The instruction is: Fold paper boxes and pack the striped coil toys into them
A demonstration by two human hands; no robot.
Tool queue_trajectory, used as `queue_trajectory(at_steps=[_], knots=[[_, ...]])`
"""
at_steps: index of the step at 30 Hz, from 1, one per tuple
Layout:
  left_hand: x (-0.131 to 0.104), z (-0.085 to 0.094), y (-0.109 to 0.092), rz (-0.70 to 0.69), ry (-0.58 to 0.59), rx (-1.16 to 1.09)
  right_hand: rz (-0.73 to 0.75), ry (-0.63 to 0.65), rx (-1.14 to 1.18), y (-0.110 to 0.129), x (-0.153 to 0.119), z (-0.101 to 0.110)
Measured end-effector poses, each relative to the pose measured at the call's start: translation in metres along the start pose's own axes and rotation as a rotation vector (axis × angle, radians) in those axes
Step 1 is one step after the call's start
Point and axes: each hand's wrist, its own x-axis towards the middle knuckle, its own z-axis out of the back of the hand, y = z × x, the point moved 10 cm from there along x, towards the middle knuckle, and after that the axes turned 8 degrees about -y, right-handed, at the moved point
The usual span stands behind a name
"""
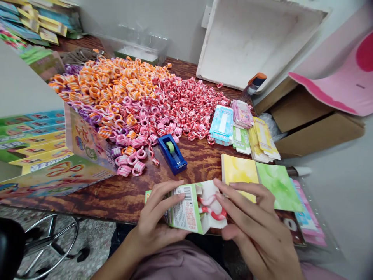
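My left hand (160, 214) is wrapped round a small green and white printed box (185, 210) at the table's front edge. The box lies on its side, and its open end with white flaps faces right. Red and pink striped coils (214, 212) stick out of that end. My right hand (259, 221) is at the open end, its fingertips on a white flap (211, 188) and beside the coils. A blue tape dispenser (172, 153) stands just beyond the box.
A large heap of orange, red, pink and purple coils (140, 93) covers the table's middle. Card stacks (223, 122) and yellow and green sheets (240, 169) lie right. A display carton (90, 144) stands left; a cardboard box (320, 134) is far right.
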Motion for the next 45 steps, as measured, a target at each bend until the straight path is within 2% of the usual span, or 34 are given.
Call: queue_trajectory(at_steps=[6, 9, 12, 16, 20, 25, 28, 38, 45], knots=[[0.002, 0.000, -0.011, -0.119, 0.032, 0.067, -0.172, -0.162, 0.161, -0.011, -0.008, 0.009], [0.002, 0.000, -0.015, -0.137, 0.037, 0.061, -0.180, -0.207, 0.187, -0.011, -0.007, 0.010], [0.003, 0.001, -0.015, -0.142, 0.027, 0.065, -0.150, -0.188, 0.143, -0.005, -0.003, 0.007], [0.001, 0.004, -0.017, -0.158, 0.011, 0.079, -0.185, -0.193, 0.161, -0.006, -0.002, 0.005], [0.001, 0.008, -0.017, -0.146, -0.012, 0.121, -0.122, -0.068, 0.128, 0.002, -0.003, -0.005], [0.003, 0.010, -0.021, -0.180, -0.053, 0.203, 0.012, 0.007, -0.187, 0.021, -0.006, -0.012], [0.002, 0.010, -0.023, -0.196, -0.092, 0.230, 0.016, 0.009, -0.205, 0.024, -0.007, -0.016], [-0.001, 0.018, -0.031, -0.190, -0.241, 0.323, -0.174, -0.061, 0.147, 0.009, -0.009, -0.030], [-0.016, 0.018, -0.031, -0.129, -0.450, 0.369, -0.207, -0.104, 0.204, 0.012, -0.007, -0.034]])
